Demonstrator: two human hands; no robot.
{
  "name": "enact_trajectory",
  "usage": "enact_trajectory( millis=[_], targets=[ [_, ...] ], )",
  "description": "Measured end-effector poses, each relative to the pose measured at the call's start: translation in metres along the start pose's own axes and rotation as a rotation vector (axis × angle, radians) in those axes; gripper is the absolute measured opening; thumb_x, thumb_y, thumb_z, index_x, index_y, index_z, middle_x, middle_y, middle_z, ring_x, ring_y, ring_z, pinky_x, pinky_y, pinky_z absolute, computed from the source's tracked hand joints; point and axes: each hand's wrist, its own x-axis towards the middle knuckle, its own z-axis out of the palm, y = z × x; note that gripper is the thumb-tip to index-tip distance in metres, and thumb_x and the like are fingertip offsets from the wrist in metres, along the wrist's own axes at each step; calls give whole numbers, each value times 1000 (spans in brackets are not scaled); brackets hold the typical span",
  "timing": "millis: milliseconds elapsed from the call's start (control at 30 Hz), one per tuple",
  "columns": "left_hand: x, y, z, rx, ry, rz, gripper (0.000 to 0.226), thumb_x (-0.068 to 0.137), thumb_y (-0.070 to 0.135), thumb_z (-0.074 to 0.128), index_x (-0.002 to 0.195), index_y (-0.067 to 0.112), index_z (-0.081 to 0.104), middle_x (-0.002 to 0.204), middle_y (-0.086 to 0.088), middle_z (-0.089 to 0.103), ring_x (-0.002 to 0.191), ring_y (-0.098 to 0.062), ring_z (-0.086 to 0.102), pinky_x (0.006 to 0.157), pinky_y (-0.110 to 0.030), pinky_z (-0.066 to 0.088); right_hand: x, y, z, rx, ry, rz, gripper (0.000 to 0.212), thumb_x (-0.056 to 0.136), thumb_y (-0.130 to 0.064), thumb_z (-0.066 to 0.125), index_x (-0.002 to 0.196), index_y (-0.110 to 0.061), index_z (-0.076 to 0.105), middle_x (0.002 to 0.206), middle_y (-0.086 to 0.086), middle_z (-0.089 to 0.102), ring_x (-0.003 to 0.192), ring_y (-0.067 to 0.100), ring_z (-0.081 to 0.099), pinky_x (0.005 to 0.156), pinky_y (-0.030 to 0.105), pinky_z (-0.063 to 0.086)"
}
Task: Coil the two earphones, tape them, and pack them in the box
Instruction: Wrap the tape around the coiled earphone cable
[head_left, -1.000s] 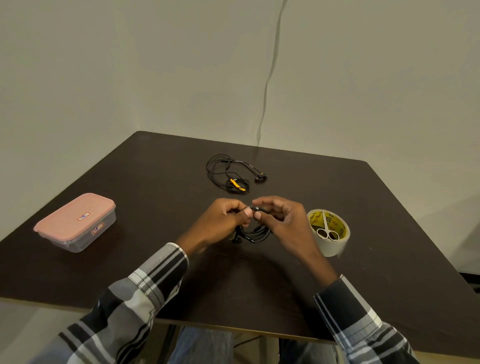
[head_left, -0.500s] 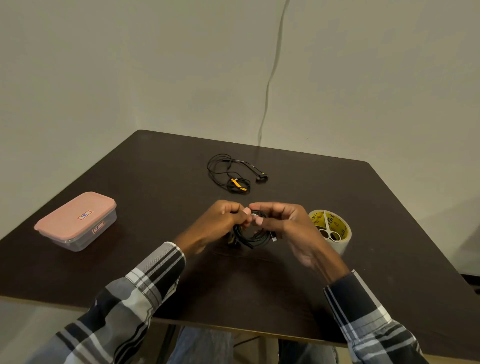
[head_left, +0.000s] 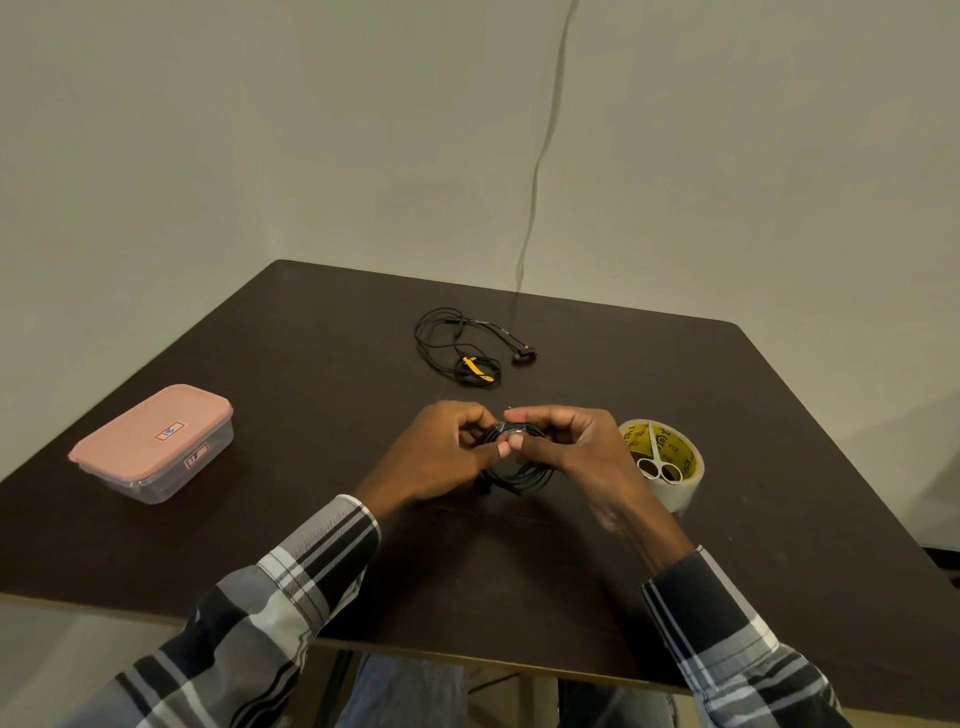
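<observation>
Nearest us, our left hand (head_left: 441, 452) and right hand (head_left: 566, 447) meet over the dark table (head_left: 322, 545), both pinching the coiled earphone (head_left: 517, 467) at its top, fingers curled tight around the bundle. A second ago the coil hung lower and looser beneath our thumbs; now the loops sit gathered higher between our fingertips, and something pale and shiny shows across the top strands, possibly tape, though it is too small to be sure. We judge this means the first earphone is coiled and being bound, so roughly the first part of the job is nearly done.

Taking that coil as our landmark: just to its right stands the tape roll (head_left: 670, 483), with small scissors (head_left: 657, 460) resting in its core, close to our right wrist. Well to the left of the coil sits the box (head_left: 150, 441), its pink lid on, so we judge it will need opening before packing. Beyond the coil, farther up the table, lies the second earphone (head_left: 467, 345), loosely tangled and not yet wound, a yellow-orange piece showing in its strands. Nothing lies between the coil and either of these; the closed lid is the only hindrance we see.
</observation>
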Motion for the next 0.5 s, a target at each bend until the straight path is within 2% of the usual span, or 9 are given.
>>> enact_trajectory(
  millis=[200,267,333,400,500],
  targets=[
    [-1,-2,3,1,99,71,9,86,22,74,91,16,75,70,4,69,56,0,56,55,-15,45,1,3,0,20,29,2,23,84,-6,75,106,-7,76,99,8,78,91,16,73,80,26,58],
    [-1,0,4,-7,119,101,7,86,22,74,91,18,76,70,5,71,58,-2,60,56,-18,47,1,3,1,21,45,6,19,85,-7,75,105,-8,77,98,8,78,92,17,73,85,31,59],
    [-2,1,4,-25,148,91,7,86,21,74,91,19,77,72,3,73,61,-12,66,57,-25,51,2,4,2,8,59,5,17,86,-10,75,102,-12,78,96,7,78,91,17,72,87,33,59],
    [-1,1,5,-68,180,41,5,85,21,74,88,19,77,69,0,72,57,-17,64,55,-30,50,2,4,3,-16,76,-6,15,85,-12,76,100,-15,80,92,7,78,88,17,72,84,32,58],
    [0,2,8,-61,212,-1,5,85,21,73,82,20,78,62,4,69,52,-5,54,54,-25,43,3,5,5,-59,121,-18,14,85,-11,77,98,-13,80,83,6,78,78,14,71,72,25,56]
  ],
)
